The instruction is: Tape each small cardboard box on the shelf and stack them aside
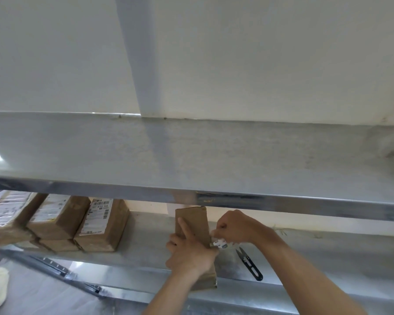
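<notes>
The left hand (190, 251) lies on top of a small cardboard box (195, 226), its forefinger stretched straight along the lid and pressing it down, the other fingers curled over the box's left edge. This box lies lengthwise, near to far, on the lower metal shelf (146, 253), its near end jutting over the shelf's front lip. The right hand (233, 226) is at the box's right side, fingers curled and pinching a small white piece with dark print (220, 243), which looks like tape or a label held against the box's edge; which of the two it is cannot be told. Just right of the hands, a pair of black thread snips (249, 263) lies flat on the shelf. To the left, well apart, a stack of labelled cardboard boxes (77, 223) sits on the same shelf. An upper metal shelf (214, 155) spans the view above, against a white wall (259, 53).
</notes>
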`<action>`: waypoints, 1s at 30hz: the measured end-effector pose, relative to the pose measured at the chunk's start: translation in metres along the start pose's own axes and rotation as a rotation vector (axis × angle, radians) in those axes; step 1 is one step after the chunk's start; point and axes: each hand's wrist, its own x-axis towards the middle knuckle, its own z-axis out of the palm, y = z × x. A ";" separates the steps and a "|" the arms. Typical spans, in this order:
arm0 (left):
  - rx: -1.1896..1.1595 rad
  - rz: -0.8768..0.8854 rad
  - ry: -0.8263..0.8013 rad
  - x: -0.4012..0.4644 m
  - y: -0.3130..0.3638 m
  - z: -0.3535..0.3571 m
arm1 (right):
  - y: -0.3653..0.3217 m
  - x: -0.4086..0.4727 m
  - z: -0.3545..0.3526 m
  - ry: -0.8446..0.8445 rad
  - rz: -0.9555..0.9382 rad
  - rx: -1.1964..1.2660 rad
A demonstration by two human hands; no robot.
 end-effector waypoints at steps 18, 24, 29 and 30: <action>-0.692 0.047 -0.339 0.049 -0.111 -0.043 | -0.011 0.012 0.023 -0.014 0.114 0.036; -0.848 0.034 -0.375 0.066 -0.136 -0.032 | -0.032 0.019 0.040 0.008 0.147 0.060; -0.762 0.049 -0.340 0.064 -0.148 -0.043 | -0.042 0.025 0.043 0.025 0.126 0.082; -0.647 0.076 -0.289 0.063 -0.149 -0.045 | -0.044 0.026 0.045 0.028 0.124 0.077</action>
